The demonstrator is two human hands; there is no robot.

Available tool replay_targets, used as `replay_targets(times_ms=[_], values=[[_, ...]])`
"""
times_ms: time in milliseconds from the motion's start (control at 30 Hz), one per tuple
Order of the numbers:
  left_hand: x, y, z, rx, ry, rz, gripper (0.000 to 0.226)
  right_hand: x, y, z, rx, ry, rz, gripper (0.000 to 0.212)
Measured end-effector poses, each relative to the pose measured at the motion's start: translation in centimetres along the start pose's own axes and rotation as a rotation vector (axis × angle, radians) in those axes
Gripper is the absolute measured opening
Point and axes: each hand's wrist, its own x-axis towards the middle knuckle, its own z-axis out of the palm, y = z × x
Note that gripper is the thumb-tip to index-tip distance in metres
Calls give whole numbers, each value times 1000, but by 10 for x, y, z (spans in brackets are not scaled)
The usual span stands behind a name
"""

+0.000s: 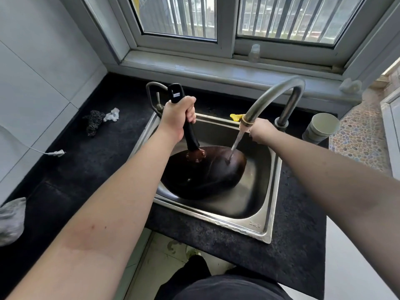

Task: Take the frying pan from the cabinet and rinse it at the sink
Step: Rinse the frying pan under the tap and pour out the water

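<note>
A dark frying pan (201, 172) stands tilted in the steel sink (268, 191), its underside facing me. My left hand (177, 118) grips its black handle (190, 135), which points up and away. Water runs from the curved faucet (275, 96) onto the pan's back. My right hand (260, 132) reaches in behind the faucet's spout; its fingers are mostly hidden, so what it holds is unclear.
A black counter (86, 165) surrounds the sink. A scouring pad and white scrap (97, 120) lie at the left, with a cable plug (56, 153) nearby. A green cup (322, 127) stands right of the faucet. A window sill (216, 70) runs behind.
</note>
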Motion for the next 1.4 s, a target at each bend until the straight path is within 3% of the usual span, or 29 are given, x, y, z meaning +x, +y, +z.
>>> replay_targets(times_ms=[133, 467, 600, 767, 900, 1067, 1400], values=[[3, 2, -16, -70, 32, -3, 36, -1, 0, -1, 86, -4, 14, 15], [2, 2, -80, -196, 117, -28, 36, -5, -2, 4, 218, 45, 67, 33], [-3, 2, -86, -202, 123, -36, 36, -7, -4, 4, 220, 33, 101, 31], [-11, 1, -64, -149, 67, 4, 36, -8, -6, 7, 323, 36, 131, 33], [-18, 1, -38, -97, -4, 21, 37, -12, -3, 9, 463, 10, 165, 23], [-24, -4, -3, -4, -36, 23, 36, -22, 13, 15, 567, -25, 151, 39], [-52, -9, 44, 134, -197, 69, 37, -76, 52, 26, 732, -94, 192, 26]])
